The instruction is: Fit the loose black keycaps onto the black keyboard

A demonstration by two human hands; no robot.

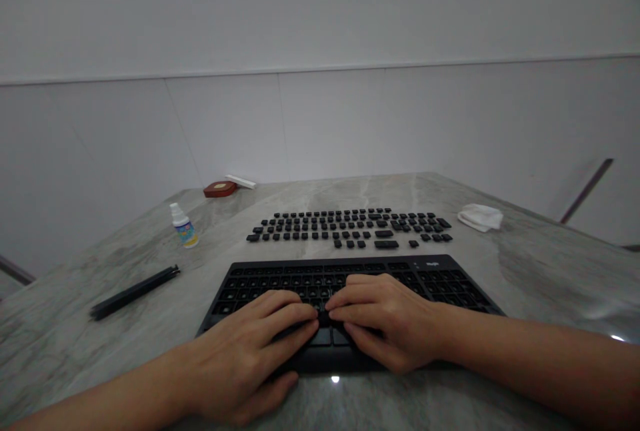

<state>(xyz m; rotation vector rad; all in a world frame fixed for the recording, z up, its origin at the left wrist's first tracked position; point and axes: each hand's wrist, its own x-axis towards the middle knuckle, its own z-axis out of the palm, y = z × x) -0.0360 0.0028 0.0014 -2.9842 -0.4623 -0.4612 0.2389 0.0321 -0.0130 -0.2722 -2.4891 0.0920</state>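
Observation:
A black keyboard point(430, 263) lies in front of me, with most of its key sockets bare. At its lower middle, the fingertips of both my hands meet on a small black keycap point(324, 318). My left hand point(250, 344) reaches in from the left, its fingers closed on the keycap's left side and its thumb lower down by the front edge. From the right, my right hand point(395, 317) has its fingers bunched against the keycap's other side. Several loose black keycaps point(384, 234) are laid out in rows behind the keyboard. My hands hide part of the lower key rows.
To the left lie a dark, long, slim tool point(133, 291) and a small white spray bottle point(184, 225). A reddish-brown box point(220, 189) and a white flat item point(241, 181) rest by the wall. A folded white cloth point(480, 217) is on the marbled table point(545, 277) at right.

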